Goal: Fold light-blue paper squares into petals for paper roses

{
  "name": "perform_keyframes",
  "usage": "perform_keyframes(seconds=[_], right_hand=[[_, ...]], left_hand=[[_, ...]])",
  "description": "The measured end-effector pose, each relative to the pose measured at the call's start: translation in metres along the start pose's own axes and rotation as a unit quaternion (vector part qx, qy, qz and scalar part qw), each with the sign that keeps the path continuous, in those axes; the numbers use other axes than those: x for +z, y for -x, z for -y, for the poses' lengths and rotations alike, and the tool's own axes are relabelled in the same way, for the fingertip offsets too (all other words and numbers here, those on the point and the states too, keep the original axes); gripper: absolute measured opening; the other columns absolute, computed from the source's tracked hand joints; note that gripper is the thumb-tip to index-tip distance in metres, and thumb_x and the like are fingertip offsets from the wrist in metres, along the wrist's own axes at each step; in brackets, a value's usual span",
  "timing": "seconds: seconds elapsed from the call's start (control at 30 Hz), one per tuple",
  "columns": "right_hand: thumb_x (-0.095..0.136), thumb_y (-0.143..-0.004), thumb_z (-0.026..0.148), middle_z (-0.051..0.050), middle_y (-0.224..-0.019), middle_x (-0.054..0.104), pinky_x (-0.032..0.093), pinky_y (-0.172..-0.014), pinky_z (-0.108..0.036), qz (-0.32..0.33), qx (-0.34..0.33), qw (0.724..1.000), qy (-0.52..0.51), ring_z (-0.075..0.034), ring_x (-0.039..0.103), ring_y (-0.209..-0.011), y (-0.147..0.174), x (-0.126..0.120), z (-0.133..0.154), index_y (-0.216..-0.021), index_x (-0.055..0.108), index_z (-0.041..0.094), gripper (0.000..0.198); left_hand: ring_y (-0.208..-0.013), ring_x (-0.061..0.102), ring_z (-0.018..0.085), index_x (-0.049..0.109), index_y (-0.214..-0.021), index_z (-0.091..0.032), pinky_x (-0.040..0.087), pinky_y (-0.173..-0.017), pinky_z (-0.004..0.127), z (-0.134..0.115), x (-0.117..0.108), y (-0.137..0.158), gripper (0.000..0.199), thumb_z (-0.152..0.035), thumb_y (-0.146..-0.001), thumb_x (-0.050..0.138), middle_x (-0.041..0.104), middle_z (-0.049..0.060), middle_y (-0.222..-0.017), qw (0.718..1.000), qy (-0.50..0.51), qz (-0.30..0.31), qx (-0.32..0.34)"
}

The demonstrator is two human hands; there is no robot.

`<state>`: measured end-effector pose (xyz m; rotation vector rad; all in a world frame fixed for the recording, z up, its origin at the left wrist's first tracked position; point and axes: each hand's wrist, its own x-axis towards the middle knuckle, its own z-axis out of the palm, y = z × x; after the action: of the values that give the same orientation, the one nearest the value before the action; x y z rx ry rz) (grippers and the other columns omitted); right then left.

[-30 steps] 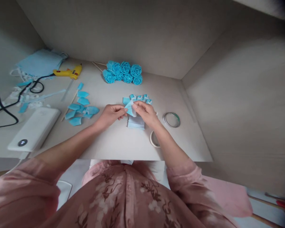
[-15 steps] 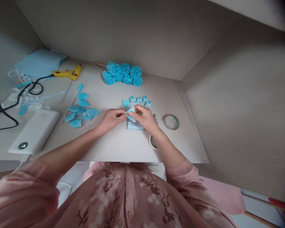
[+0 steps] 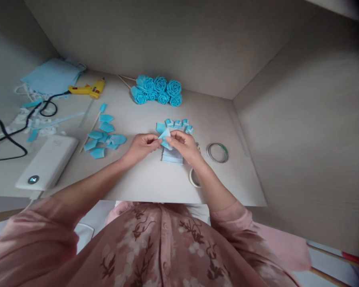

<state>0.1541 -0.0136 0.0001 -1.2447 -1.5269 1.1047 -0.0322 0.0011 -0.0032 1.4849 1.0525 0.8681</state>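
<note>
Between my two hands is a small folded piece of blue fabric point(image 3: 165, 137), pale on one face. My left hand point(image 3: 142, 147) pinches its left edge between thumb and fingertips. On the other side, my right hand point(image 3: 184, 144) is closed on it, thumb pressed to its face. Beneath the hands lies a pale blue folded strip point(image 3: 172, 156), partly covered. Just beyond them are a flat blue piece point(image 3: 160, 127) and several small folded blue pieces point(image 3: 177, 124).
Blue fabric roses point(image 3: 160, 91) lie at the back. To the left are loose petals point(image 3: 98, 137), a stick point(image 3: 89, 131), a yellow glue gun point(image 3: 92, 88), a mask stack point(image 3: 52, 75) and a white power bank point(image 3: 48, 163). Tape rolls point(image 3: 217, 153) sit at right.
The folded blue piece has turned slightly between my fingers and shows more of its blue face. Both hands keep hold of it. The whole view has shifted a little.
</note>
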Motion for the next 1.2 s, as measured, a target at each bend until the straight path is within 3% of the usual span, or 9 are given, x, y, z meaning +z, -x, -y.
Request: perform_keyframes(seconds=[0.13,0.3,0.47,0.57,0.7,0.8,0.87,1.03,1.2], right_hand=[[0.066,-0.079,0.044,0.003,-0.065,0.049,0.039,-0.066,-0.027,-0.022,-0.030,0.999,0.023,-0.012,0.044,-0.064,0.000,0.003,0.002,-0.068,0.054,0.022,0.028],[0.065,-0.080,0.043,0.003,-0.064,0.050,0.041,-0.067,-0.027,-0.012,-0.028,0.999,0.034,-0.013,0.046,-0.064,0.001,0.004,0.000,-0.070,0.056,0.022,0.026],[0.056,-0.092,0.043,-0.003,-0.095,0.070,0.049,-0.085,-0.033,-0.022,-0.084,0.995,0.057,-0.018,0.064,-0.088,0.001,-0.011,0.004,-0.111,0.065,0.025,0.028],[0.053,-0.095,0.036,-0.007,-0.120,0.069,0.045,-0.101,-0.040,-0.016,-0.171,0.972,0.159,-0.022,0.061,-0.112,-0.002,-0.025,0.015,-0.125,0.062,0.028,0.032],[0.056,-0.092,0.026,-0.008,-0.135,0.061,0.040,-0.110,-0.047,0.051,-0.270,0.918,0.287,-0.026,0.052,-0.128,-0.006,-0.036,0.030,-0.128,0.062,0.029,0.037],[0.056,-0.090,0.020,-0.005,-0.141,0.056,0.037,-0.112,-0.051,0.090,-0.293,0.894,0.327,-0.027,0.047,-0.133,-0.008,-0.035,0.030,-0.125,0.063,0.032,0.038],[0.057,-0.088,0.017,-0.003,-0.142,0.055,0.037,-0.112,-0.052,0.096,-0.297,0.894,0.322,-0.027,0.045,-0.135,-0.009,-0.032,0.026,-0.118,0.067,0.032,0.035],[0.063,-0.087,0.021,-0.004,-0.135,0.059,0.045,-0.104,-0.047,0.087,-0.294,0.917,0.255,-0.025,0.047,-0.132,-0.015,-0.027,0.012,-0.090,0.073,0.028,0.012],[0.066,-0.089,0.032,-0.007,-0.128,0.063,0.043,-0.105,-0.048,0.073,-0.262,0.939,0.211,-0.024,0.053,-0.126,-0.015,-0.022,0.006,-0.086,0.072,0.025,0.010]], left_hand=[[-0.053,0.046,0.009,0.061,-0.061,-0.016,0.037,-0.054,0.022,0.001,0.002,-0.001,0.033,-0.045,-0.076,0.066,0.055,-0.001,-0.056,1.000,0.015,0.017,0.001],[-0.052,0.045,0.008,0.059,-0.061,-0.016,0.036,-0.052,0.022,0.002,0.004,-0.002,0.035,-0.047,-0.072,0.073,0.054,-0.003,-0.056,0.998,0.054,0.024,-0.014],[-0.053,0.048,0.008,0.061,-0.064,-0.015,0.039,-0.054,0.023,-0.001,0.001,-0.003,0.038,-0.049,-0.069,0.076,0.059,-0.001,-0.060,0.991,0.125,0.030,-0.040],[-0.052,0.048,0.007,0.058,-0.063,-0.015,0.038,-0.053,0.023,0.000,-0.002,-0.004,0.037,-0.047,-0.069,0.077,0.058,-0.001,-0.059,0.983,0.174,0.026,-0.054],[-0.050,0.048,0.007,0.055,-0.063,-0.016,0.037,-0.052,0.022,0.001,-0.004,-0.005,0.036,-0.042,-0.070,0.078,0.058,-0.002,-0.057,0.972,0.223,0.028,-0.066],[-0.049,0.047,0.007,0.054,-0.064,-0.016,0.036,-0.051,0.022,0.000,-0.004,-0.005,0.034,-0.040,-0.071,0.077,0.057,-0.002,-0.056,0.968,0.238,0.031,-0.074],[-0.049,0.047,0.006,0.054,-0.064,-0.016,0.035,-0.051,0.022,-0.001,-0.003,-0.004,0.035,-0.041,-0.070,0.077,0.056,-0.002,-0.056,0.967,0.241,0.032,-0.078],[-0.048,0.046,0.006,0.052,-0.062,-0.016,0.033,-0.050,0.021,-0.002,-0.003,-0.003,0.036,-0.042,-0.069,0.077,0.055,-0.002,-0.053,0.973,0.219,0.030,-0.071],[-0.049,0.044,0.006,0.054,-0.060,-0.016,0.033,-0.050,0.022,-0.005,-0.002,-0.002,0.035,-0.042,-0.068,0.076,0.054,-0.003,-0.053,0.982,0.181,0.009,-0.047]])
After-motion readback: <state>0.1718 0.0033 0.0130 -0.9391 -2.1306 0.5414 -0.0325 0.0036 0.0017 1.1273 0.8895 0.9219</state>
